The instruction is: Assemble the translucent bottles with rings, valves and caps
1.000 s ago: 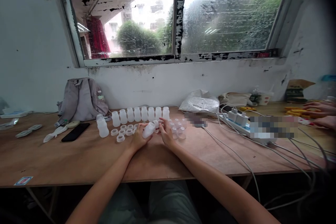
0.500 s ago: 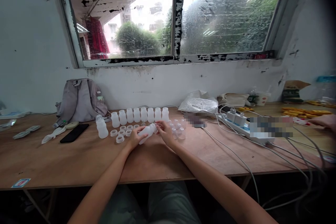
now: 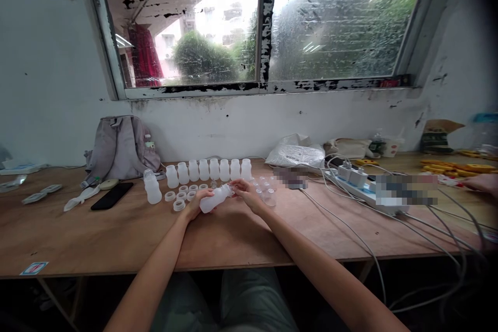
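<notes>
My left hand [image 3: 197, 204] is wrapped around the body of a frosted white baby bottle [image 3: 213, 201], which lies tilted with its neck up to the right. At that neck my right hand [image 3: 246, 195] pinches the top end; a small clear part shows there, too small to make out fully. Just left of my left hand are several white screw rings [image 3: 179, 205] on the table. Behind them stands a row of open frosted bottles [image 3: 204, 170]. Several clear caps [image 3: 269, 197] stand right beside my right hand. One bottle with a top on it [image 3: 152, 190] stands at the left.
On the wooden table [image 3: 128, 241] lie a black phone [image 3: 112, 196] and a grey backpack [image 3: 122, 148] at the left. To the right are a plastic bag [image 3: 295, 153], a power strip [image 3: 369, 197] with trailing cables, and another person's hand [image 3: 482, 182].
The bottle has tipped further towards level, and its base has swung left and out from behind my left hand. My right fingers stay at its neck. The view has shifted slightly.
</notes>
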A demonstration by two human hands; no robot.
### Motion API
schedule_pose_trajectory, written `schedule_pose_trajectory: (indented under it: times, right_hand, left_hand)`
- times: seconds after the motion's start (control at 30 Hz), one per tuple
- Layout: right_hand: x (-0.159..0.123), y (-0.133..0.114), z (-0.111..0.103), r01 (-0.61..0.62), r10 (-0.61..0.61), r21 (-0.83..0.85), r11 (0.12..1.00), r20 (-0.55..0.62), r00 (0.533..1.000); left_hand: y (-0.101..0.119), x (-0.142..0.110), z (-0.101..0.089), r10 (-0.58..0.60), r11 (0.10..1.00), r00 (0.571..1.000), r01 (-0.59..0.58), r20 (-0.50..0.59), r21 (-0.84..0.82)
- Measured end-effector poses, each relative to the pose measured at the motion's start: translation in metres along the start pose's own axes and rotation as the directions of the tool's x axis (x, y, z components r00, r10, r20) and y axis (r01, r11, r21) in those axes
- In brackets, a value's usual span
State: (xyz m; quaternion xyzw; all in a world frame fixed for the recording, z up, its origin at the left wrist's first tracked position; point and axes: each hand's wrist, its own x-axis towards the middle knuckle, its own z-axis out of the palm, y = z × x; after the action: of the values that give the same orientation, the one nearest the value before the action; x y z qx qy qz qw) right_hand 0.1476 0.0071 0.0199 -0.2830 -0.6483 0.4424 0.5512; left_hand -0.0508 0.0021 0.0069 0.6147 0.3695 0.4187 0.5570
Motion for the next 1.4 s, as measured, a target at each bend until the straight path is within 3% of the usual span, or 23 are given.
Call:
schedule_pose_trajectory:
  times: [0.3, 0.83, 1.4]
  right_hand:
    - [-0.0018, -0.0041, 0.0001, -0.082, 0.082, 0.101, 0.991, 0.005, 0.997]
    - [-0.001, -0.0015, -0.0013, -0.08, 0.08, 0.1, 0.992, 0.003, 0.997]
    - [-0.002, -0.0033, -0.0049, -0.15, 0.156, -0.176, 0.973, 0.025, 0.987]
  left_hand:
    - [0.0012, -0.0009, -0.0013, -0.026, 0.992, 0.999, 0.031, 0.044, -0.124]
    - [-0.0004, 0.0013, -0.0025, -0.055, 0.986, 0.997, 0.062, 0.052, -0.154]
    - [0.0033, -0.0008, -0.0032, -0.091, 0.989, 0.984, 0.107, 0.15, -0.102]
